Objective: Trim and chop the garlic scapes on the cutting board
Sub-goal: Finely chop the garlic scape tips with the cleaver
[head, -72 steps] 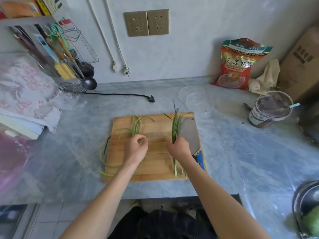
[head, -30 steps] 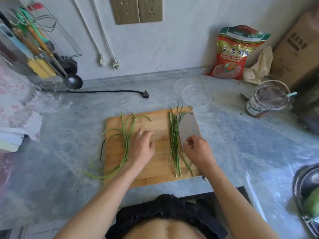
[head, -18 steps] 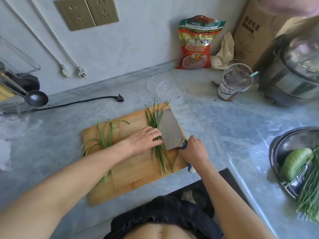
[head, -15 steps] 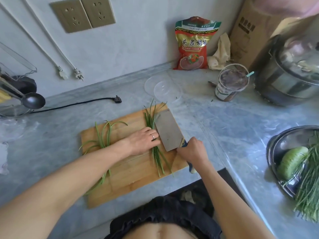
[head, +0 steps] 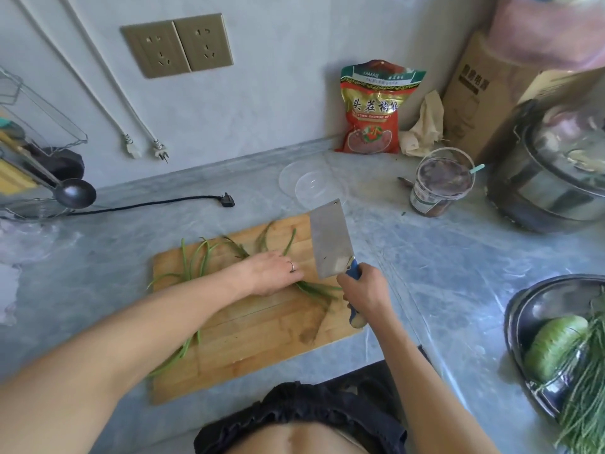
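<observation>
- left hand [head: 273, 273] is pressing the garlic scapes [head: 314, 287] flat on the cutting board [head: 262, 326], steadying them.
- right hand [head: 365, 286] is gripping the raised cleaver [head: 330, 239], ready for trimming.

One wide-angle view, from the person's head, looks forward and steeply down over the grey surface [head: 442, 267] toward the wall with its sockets [head: 176, 44]. It sits close: the cutting board [head: 262, 332] fills the middle, both forearms enter from the lower edge, and straight lines bow near the borders.
</observation>
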`<move>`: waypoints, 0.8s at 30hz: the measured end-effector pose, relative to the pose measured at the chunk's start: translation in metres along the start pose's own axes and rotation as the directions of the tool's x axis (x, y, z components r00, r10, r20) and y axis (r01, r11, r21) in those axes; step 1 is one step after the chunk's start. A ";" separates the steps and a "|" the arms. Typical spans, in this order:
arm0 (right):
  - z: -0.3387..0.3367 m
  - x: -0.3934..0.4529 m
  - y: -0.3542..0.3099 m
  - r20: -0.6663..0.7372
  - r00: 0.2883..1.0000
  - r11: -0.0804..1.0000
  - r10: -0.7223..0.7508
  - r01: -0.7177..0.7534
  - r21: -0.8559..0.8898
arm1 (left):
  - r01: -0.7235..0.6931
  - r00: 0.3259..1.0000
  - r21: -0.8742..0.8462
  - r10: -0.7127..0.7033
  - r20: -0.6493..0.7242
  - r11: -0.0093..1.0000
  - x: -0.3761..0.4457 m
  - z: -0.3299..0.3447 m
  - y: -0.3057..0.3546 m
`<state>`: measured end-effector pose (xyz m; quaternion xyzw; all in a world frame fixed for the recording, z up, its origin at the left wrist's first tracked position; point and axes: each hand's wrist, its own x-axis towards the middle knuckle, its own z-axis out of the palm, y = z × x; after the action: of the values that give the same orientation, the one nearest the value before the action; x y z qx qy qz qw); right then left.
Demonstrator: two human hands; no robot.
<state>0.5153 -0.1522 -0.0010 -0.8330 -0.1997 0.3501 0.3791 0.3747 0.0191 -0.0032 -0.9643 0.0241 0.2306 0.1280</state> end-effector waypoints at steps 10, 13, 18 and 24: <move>0.004 0.008 -0.003 -0.003 1.000 0.993 -0.018 0.018 0.119 | 0.453 0.889 -0.312 -0.450 0.087 0.835 -0.058 -0.048 0.001; 0.015 0.009 -0.006 0.017 1.000 0.993 -0.026 0.024 0.116 | 0.532 0.845 -0.348 -0.514 0.149 0.772 -0.084 -0.064 -0.011; 0.049 0.006 -0.025 0.148 0.985 0.994 -0.093 0.083 0.078 | 0.679 0.723 -0.290 -0.545 0.425 0.675 -0.131 -0.058 -0.014; 0.062 0.002 -0.032 0.222 0.963 0.987 -0.153 0.158 -0.005 | 0.681 0.681 -0.623 -0.647 0.343 0.386 -0.125 0.009 0.018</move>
<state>0.4690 -0.1009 -0.0061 -0.7749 -0.3091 0.4074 0.3715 0.2575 0.0028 0.0410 -0.8564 -0.4560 0.1709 -0.1716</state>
